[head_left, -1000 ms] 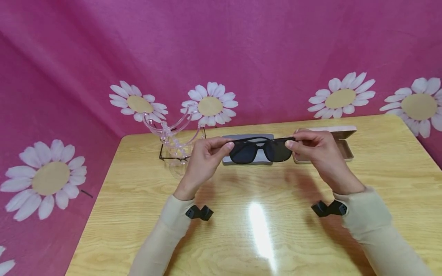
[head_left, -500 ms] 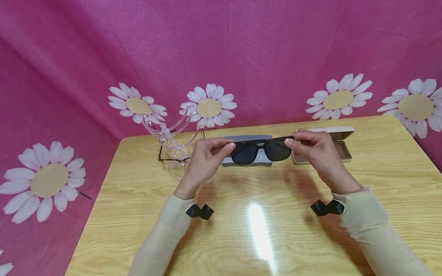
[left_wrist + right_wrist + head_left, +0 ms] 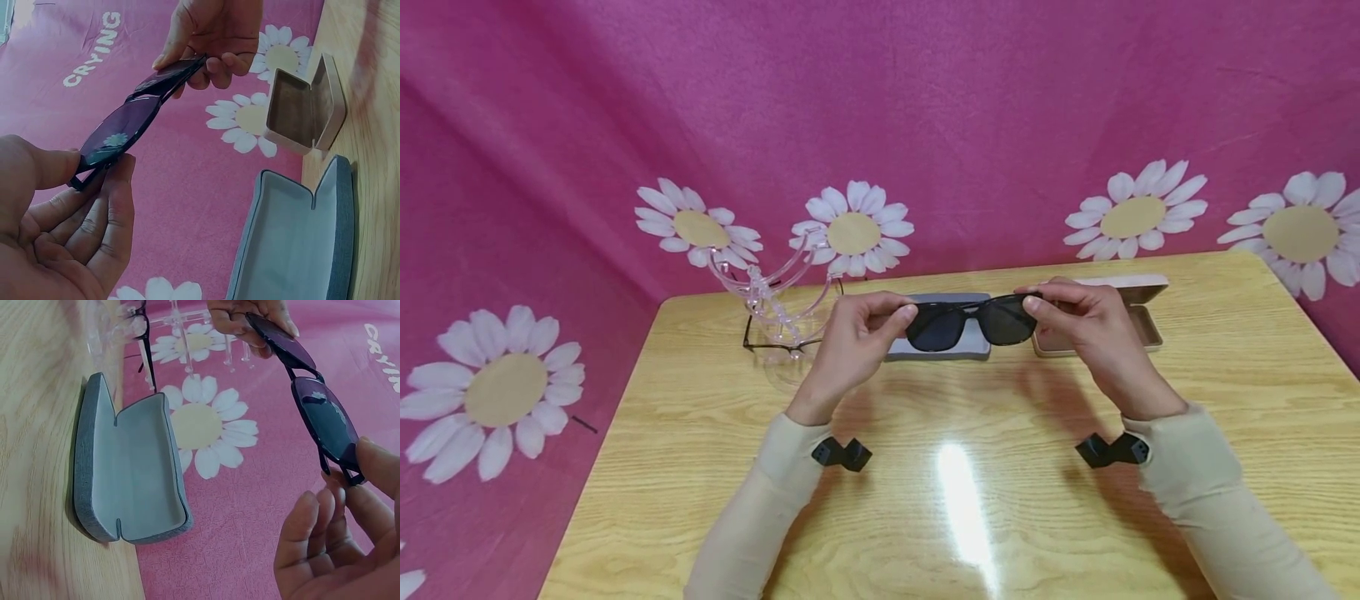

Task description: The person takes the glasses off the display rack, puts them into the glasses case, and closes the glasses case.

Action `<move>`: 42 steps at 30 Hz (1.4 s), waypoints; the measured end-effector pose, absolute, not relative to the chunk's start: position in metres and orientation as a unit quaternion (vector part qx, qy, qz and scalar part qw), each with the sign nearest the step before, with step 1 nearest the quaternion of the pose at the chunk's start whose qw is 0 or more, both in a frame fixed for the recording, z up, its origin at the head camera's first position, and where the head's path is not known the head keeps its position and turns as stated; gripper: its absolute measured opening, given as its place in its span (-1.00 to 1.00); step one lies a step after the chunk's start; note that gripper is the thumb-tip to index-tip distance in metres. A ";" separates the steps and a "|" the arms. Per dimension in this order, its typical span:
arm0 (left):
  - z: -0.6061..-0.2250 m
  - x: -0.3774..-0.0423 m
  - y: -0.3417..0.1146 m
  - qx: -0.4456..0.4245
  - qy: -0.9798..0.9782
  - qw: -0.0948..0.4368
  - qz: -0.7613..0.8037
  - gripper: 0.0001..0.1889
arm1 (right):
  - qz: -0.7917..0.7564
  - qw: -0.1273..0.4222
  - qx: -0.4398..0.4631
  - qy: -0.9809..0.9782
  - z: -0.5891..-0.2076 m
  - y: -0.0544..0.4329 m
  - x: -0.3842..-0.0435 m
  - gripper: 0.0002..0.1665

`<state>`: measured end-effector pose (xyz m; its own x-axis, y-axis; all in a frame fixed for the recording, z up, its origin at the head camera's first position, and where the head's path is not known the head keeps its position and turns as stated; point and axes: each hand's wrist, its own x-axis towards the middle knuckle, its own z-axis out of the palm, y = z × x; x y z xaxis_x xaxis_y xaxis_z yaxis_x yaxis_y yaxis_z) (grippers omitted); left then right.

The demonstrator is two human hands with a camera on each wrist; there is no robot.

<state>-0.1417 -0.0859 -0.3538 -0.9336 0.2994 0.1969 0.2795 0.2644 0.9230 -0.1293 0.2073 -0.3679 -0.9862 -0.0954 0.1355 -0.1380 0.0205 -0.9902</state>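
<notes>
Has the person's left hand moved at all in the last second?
Yes, slightly: in the head view the left hand has shifted to the right, judged against the open gray glasses case.

Sunglasses (image 3: 936, 330): black frame, dark lenses. Brown-lined case (image 3: 290, 112), 3 o'clock from these: pale shell. Grey case (image 3: 149, 465): paler grey lining. Stand (image 3: 762, 292), 9 o'clock: transparent. Surface (image 3: 880, 517): yellowish wood grain. Backdrop (image 3: 970, 125), 12 o'clock: magenta, white yellow-centred daisies (image 3: 853, 233) pattern it. Sleeves (image 3: 756, 508), 4 and 8 o'clock: beige.

Pink daisy-print cloth (image 3: 985, 108) behind a wooden table (image 3: 1037, 533)
</notes>
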 end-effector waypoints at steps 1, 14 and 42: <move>-0.354 -0.142 -0.085 0.181 0.794 0.009 0.580 -0.77 | 0.692 0.015 0.082 -0.717 -0.368 0.208 -0.129 -0.80; -0.356 -0.152 -0.070 0.189 0.797 0.056 0.570 -0.79 | 0.719 -0.024 0.073 -0.691 -0.374 0.228 -0.128 -0.64; -0.402 -0.174 -0.025 0.202 0.773 0.167 0.578 -0.70 | 0.645 -0.012 -0.009 -0.764 -0.408 0.285 -0.146 -0.77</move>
<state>-0.1736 -0.0255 -0.4015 -0.8624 0.5057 -0.0244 0.1200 0.2511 0.9605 -0.1462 0.2854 -0.4080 -0.9996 -0.0016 -0.0289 0.0283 0.1682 -0.9853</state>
